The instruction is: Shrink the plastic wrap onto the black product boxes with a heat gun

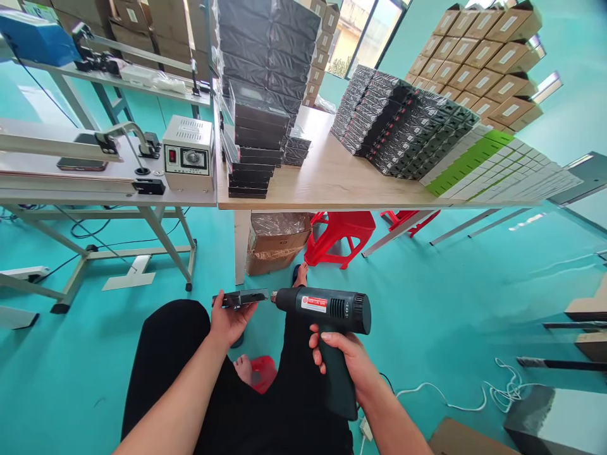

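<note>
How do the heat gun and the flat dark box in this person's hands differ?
Shape: the heat gun is pistol-shaped; the flat dark box is a thin slab.
Size: the heat gun looks much larger than the flat dark box.
Hold: the right hand grips the heat gun; the left hand holds the flat dark box.
Shared: both are mostly dark and hand-held.
</note>
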A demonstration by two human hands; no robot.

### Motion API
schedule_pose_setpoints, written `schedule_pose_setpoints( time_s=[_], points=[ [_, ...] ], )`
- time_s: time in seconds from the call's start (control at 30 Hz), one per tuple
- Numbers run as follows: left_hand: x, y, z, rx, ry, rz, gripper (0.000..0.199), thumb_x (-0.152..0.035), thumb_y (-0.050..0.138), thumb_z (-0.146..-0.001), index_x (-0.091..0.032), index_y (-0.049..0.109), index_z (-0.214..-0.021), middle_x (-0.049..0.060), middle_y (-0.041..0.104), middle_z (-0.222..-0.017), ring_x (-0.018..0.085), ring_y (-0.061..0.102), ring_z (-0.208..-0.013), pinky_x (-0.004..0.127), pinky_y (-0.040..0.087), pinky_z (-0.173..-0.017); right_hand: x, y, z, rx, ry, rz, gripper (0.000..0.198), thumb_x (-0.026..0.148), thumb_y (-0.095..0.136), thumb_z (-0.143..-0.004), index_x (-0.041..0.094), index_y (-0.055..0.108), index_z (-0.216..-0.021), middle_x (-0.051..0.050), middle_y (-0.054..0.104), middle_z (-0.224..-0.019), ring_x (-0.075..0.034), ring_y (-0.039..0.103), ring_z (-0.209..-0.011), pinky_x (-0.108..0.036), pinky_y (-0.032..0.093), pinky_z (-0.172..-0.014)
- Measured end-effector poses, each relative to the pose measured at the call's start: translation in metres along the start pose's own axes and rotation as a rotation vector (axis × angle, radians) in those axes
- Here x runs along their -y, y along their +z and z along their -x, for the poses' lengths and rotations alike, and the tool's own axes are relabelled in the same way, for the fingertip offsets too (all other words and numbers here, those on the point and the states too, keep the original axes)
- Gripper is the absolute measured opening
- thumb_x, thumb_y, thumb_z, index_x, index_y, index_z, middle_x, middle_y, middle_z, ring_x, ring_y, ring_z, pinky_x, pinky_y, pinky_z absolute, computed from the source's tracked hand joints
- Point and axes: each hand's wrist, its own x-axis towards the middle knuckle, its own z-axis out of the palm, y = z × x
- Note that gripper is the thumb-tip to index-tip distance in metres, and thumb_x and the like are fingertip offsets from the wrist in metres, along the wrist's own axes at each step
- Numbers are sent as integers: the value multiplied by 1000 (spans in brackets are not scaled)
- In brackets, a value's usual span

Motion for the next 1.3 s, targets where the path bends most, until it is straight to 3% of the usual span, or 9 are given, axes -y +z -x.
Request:
schedule_pose_setpoints(
  time_s=[0.23, 0.4, 0.5, 0.6, 0.73, 0.87, 1.03, 1.2, 1.3],
  points=[
    [-1, -10, -6, 74, 45, -55, 35, -48, 57, -81, -14, 57, -86, 11, 65, -78, 24, 67, -71, 40, 59, -62, -4, 33, 7, 145, -24, 60, 32, 26, 62, -73, 10, 63, -101, -9, 69, -82, -15, 61, -57, -25, 46, -48],
    [-3, -9, -4, 71, 37, -29, 42, -53, 56, -80, -13, 57, -94, 18, 66, -96, 32, 65, -94, 49, 57, -74, 0, 33, 2, 21, -40, 103, 30, 28, 62, -74, 11, 64, -98, -8, 67, -79, -14, 59, -56, -26, 47, -50],
    [-2, -5, -3, 74, 10, -53, 38, -50, 56, -81, -14, 58, -90, 13, 67, -86, 27, 67, -81, 43, 58, -68, 1, 34, 4, 150, 9, 154, 29, 25, 62, -74, 10, 64, -98, -8, 68, -80, -15, 59, -57, -27, 47, -50],
    [-1, -2, -3, 75, -11, -71, 32, -46, 55, -84, -14, 59, -86, 9, 66, -78, 22, 66, -69, 38, 58, -63, -1, 46, 5, 259, -44, 113, 31, 25, 63, -75, 11, 64, -102, -8, 67, -84, -15, 61, -60, -27, 47, -52],
    [-1, -3, -2, 84, 40, -74, 33, -47, 55, -83, -15, 59, -89, 11, 67, -87, 27, 67, -81, 45, 58, -69, 4, 55, 0, 168, -120, 108, 29, 27, 64, -76, 12, 64, -101, -7, 67, -84, -14, 60, -59, -27, 48, -54],
    [-4, -6, -1, 26, 59, -26, 36, -50, 57, -81, -15, 58, -88, 10, 65, -81, 25, 67, -75, 41, 59, -63, 10, 41, -2, 228, -40, 160, 30, 26, 63, -75, 11, 64, -102, -8, 67, -82, -16, 61, -59, -27, 47, -50],
    [-2, -4, -2, 86, 49, -3, 40, -51, 58, -80, -15, 57, -97, 16, 64, -99, 32, 65, -95, 51, 57, -75, 6, 24, 0, 0, -39, 86, 29, 29, 62, -76, 11, 64, -99, -7, 67, -79, -15, 60, -59, -25, 48, -49],
    [-2, -5, -5, 65, 31, -40, 42, -52, 57, -80, -13, 57, -96, 15, 65, -93, 30, 66, -88, 46, 59, -69, 0, 34, 1, 80, -39, 12, 31, 29, 64, -73, 10, 64, -98, -9, 68, -80, -15, 60, -56, -25, 47, -47],
    [-3, -5, -2, 84, 30, -11, 44, -52, 57, -79, -13, 56, -100, 18, 64, -100, 33, 64, -97, 49, 58, -75, -1, 36, -3, -15, -85, -7, 32, 29, 65, -73, 11, 63, -98, -8, 68, -78, -15, 60, -57, -24, 47, -47]
  ],
)
